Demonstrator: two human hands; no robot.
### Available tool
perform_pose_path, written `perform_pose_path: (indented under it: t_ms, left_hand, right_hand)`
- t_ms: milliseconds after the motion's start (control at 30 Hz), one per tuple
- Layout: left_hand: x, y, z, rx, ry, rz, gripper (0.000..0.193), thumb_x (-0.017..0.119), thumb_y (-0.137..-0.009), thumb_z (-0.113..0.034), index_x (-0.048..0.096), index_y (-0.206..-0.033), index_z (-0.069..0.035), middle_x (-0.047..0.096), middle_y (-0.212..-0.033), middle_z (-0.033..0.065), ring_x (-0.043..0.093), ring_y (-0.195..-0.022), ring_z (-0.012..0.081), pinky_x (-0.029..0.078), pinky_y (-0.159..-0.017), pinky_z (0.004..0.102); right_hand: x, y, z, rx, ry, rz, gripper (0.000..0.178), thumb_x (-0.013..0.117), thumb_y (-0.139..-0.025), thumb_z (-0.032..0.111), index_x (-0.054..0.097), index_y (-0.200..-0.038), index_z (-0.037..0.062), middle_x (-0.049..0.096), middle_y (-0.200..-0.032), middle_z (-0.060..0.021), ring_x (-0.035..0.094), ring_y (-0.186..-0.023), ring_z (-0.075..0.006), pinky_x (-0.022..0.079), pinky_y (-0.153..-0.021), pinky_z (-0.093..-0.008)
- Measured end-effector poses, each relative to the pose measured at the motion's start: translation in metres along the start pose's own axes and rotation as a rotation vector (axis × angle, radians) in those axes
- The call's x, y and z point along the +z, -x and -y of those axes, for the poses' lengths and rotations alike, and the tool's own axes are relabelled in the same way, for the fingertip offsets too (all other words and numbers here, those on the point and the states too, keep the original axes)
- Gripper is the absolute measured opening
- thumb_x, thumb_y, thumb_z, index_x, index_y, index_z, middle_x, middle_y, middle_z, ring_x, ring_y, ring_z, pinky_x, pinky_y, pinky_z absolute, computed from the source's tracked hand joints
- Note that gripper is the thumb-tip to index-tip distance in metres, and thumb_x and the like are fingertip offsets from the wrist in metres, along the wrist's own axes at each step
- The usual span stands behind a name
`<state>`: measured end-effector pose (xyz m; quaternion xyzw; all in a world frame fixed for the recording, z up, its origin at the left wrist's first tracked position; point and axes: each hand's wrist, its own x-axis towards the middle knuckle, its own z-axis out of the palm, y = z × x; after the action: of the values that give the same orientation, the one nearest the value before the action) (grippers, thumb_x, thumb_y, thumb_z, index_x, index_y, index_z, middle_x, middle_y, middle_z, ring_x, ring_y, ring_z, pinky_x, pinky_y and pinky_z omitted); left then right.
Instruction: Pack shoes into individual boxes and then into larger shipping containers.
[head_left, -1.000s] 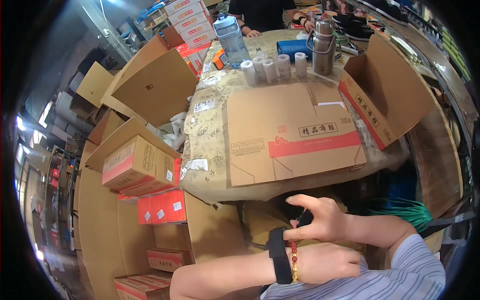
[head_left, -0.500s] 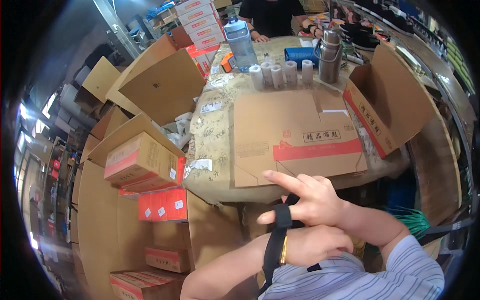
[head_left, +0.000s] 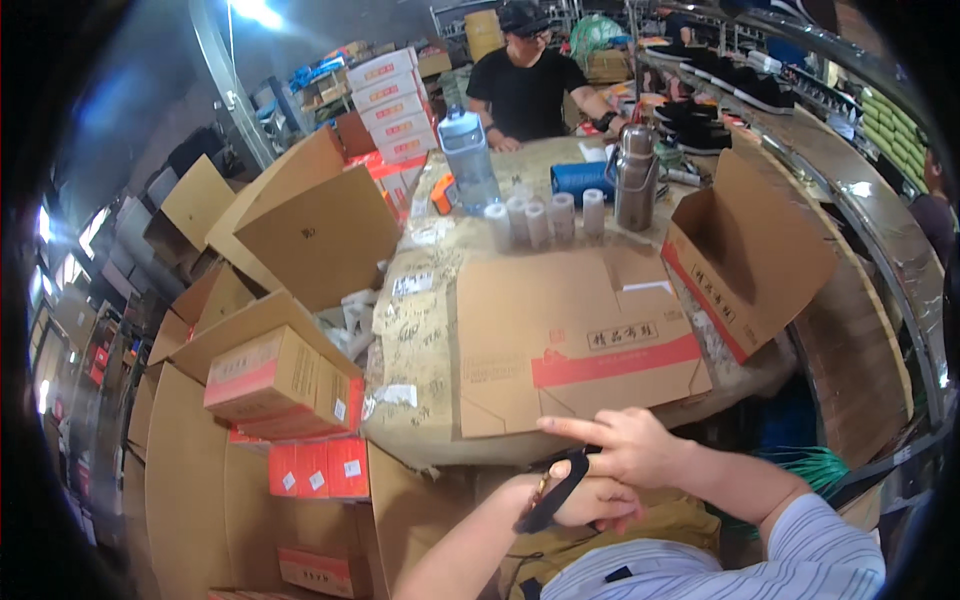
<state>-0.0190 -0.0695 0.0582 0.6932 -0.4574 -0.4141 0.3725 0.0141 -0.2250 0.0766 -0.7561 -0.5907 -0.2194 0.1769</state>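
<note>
My left hand (head_left: 596, 502) is turned palm down in front of my body, its fingers loosely curled with nothing seen in them. A black strap (head_left: 566, 497) loops at its wrist, beside a gold-coloured bracelet. My right hand (head_left: 628, 447) lies across the left one, with its thumb and lower fingers on the strap and its index finger stretched out to the left. Just beyond the hands, a flattened brown cardboard box (head_left: 520, 330) with a red band rests on the table (head_left: 400, 345), near its front edge.
An open carton (head_left: 740, 260) stands at the table's right. White rolls (head_left: 563, 215), a water bottle (head_left: 468, 160) and a steel flask (head_left: 636, 185) stand behind the flattened box. Large cartons (head_left: 310, 240) and red boxes (head_left: 318, 470) crowd the left. A person in black (head_left: 525, 90) is across the table.
The view has tilted up, bringing more of the person across the table into sight. The strap has shifted on my left wrist toward the hand, with my right hand still on it.
</note>
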Motion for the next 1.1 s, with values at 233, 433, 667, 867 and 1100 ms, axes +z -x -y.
perform_pose_path:
  t_ms: [233,433,667,867,1100]
  left_hand:
    - [-0.015,-0.009,-0.050,-0.352,0.061,-0.026,0.027,0.045,-0.095,-0.021,0.063,-0.109,-0.006,0.067,-0.085,0.0021,0.063,-0.076,0.0125,0.050,-0.072,0.0253]
    - [-0.022,-0.006,-0.059,-0.417,-0.032,-0.046,0.027,0.046,-0.096,-0.023,0.066,-0.105,-0.007,0.068,-0.081,0.0023,0.064,-0.075,0.0121,0.051,-0.068,0.0262]
    - [-0.032,0.005,-0.055,0.381,0.677,-0.515,0.015,0.047,-0.096,-0.011,0.059,-0.095,-0.001,0.065,-0.086,0.0066,0.060,-0.076,0.0128,0.047,-0.068,0.0252]
    - [-0.034,-0.015,-0.001,0.232,0.767,-0.898,0.016,0.050,-0.096,-0.016,0.057,-0.099,-0.002,0.062,-0.090,0.0051,0.057,-0.083,0.0113,0.045,-0.075,0.0252]
    - [-0.020,0.007,0.001,-0.189,0.857,-0.695,0.025,0.052,-0.094,-0.017,0.053,-0.116,-0.006,0.062,-0.102,0.0067,0.059,-0.094,0.0136,0.048,-0.080,0.0254]
  right_hand:
    - [-0.008,0.002,0.000,0.163,-0.203,0.083,0.055,0.057,-0.072,0.026,0.054,-0.126,0.0270,0.049,-0.132,-0.0026,0.061,-0.076,-0.0169,0.051,-0.057,-0.0265]
    - [0.004,0.010,0.004,0.258,-0.107,-0.141,0.050,0.059,-0.072,0.028,0.058,-0.122,0.0299,0.051,-0.125,-0.0072,0.063,-0.075,-0.0219,0.053,-0.057,-0.0283]
    - [0.010,0.025,-0.003,0.453,-0.687,0.345,0.043,0.066,-0.070,0.018,0.058,-0.112,0.0162,0.059,-0.095,-0.0128,0.062,-0.083,-0.0304,0.052,-0.065,-0.0393]
    - [0.015,0.029,0.026,0.248,-1.360,0.360,0.056,0.066,-0.073,0.011,0.047,-0.125,0.0052,0.059,-0.100,-0.0082,0.061,-0.082,-0.0218,0.049,-0.074,-0.0324]
    - [-0.004,0.040,0.029,0.921,-2.388,0.121,0.054,0.067,-0.073,0.006,0.046,-0.123,0.0000,0.058,-0.111,-0.0140,0.056,-0.089,-0.0154,0.047,-0.071,-0.0257]
